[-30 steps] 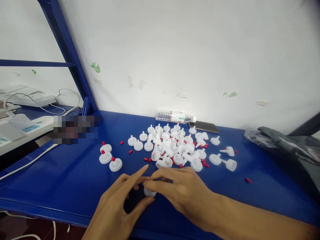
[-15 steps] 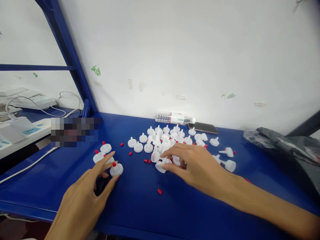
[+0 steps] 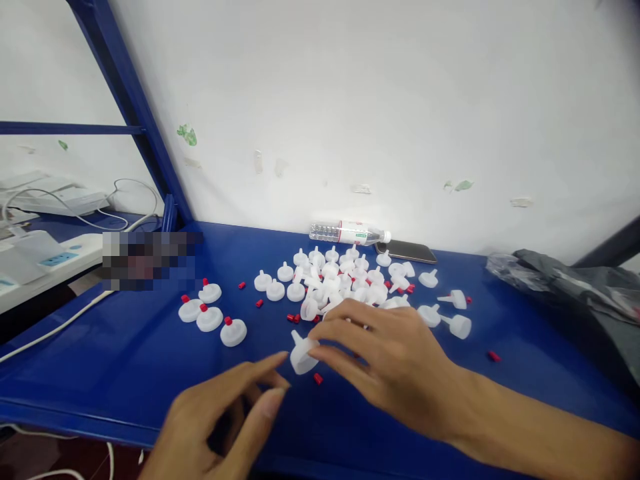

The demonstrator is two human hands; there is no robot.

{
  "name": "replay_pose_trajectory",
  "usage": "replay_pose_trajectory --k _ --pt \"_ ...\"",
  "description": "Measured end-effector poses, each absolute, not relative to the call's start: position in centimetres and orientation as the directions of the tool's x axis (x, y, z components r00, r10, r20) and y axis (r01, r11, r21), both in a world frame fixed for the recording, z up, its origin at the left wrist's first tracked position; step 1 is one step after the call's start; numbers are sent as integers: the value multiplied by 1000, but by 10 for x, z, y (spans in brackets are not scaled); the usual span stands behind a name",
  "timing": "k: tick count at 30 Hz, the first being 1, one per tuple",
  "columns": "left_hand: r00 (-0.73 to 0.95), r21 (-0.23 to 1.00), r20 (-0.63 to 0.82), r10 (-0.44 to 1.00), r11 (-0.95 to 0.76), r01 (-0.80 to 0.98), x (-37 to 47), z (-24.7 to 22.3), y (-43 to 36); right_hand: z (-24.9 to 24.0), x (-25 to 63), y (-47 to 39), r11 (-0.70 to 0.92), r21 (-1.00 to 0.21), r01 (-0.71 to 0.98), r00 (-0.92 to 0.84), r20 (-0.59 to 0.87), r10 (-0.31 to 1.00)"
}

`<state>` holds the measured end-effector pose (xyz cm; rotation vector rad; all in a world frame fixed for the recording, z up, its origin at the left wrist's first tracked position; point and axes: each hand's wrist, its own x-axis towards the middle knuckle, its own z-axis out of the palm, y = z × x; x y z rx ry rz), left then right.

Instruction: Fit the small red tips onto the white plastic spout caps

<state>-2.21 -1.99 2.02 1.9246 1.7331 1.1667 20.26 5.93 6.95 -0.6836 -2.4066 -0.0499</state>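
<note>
Between thumb and fingers, my right hand (image 3: pixel 385 353) grips a white nozzle cap (image 3: pixel 301 357), tilted with its narrow spout up and to the left. My left hand (image 3: pixel 235 413) is just left of it, thumb and fingers apart with nothing between them. A loose red tip cap (image 3: pixel 318 379) lies on the table below the held piece. Left of the hands stand several white nozzle caps with red tips on their spouts, the nearest being a red-tipped nozzle cap (image 3: pixel 233 332). Behind my right hand spreads a pile of bare white nozzle caps (image 3: pixel 330 283), with small red caps among them.
A clear plastic bottle (image 3: pixel 350 233) and a dark phone (image 3: pixel 407 252) lie by the wall on the blue table (image 3: pixel 125 373). Grey plastic bags (image 3: pixel 565 287) sit at the right. A white power strip (image 3: pixel 75 257) with cables is at the left, near a blue metal frame (image 3: pixel 135 87).
My right hand has drawn a white nozzle cap from the pile toward me. My left hand has moved right, away from the red-tipped nozzle cap, which now stands free.
</note>
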Motion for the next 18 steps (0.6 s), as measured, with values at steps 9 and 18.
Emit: replay_pose_trajectory --k 9,18 --pt "-158 883 183 970 -91 460 -22 18 -11 75 202 49 832 -251 495 -711 434 554" --pt "-85 703 312 946 -170 691 -20 13 -1 48 201 55 751 -286 596 -770 63 635"
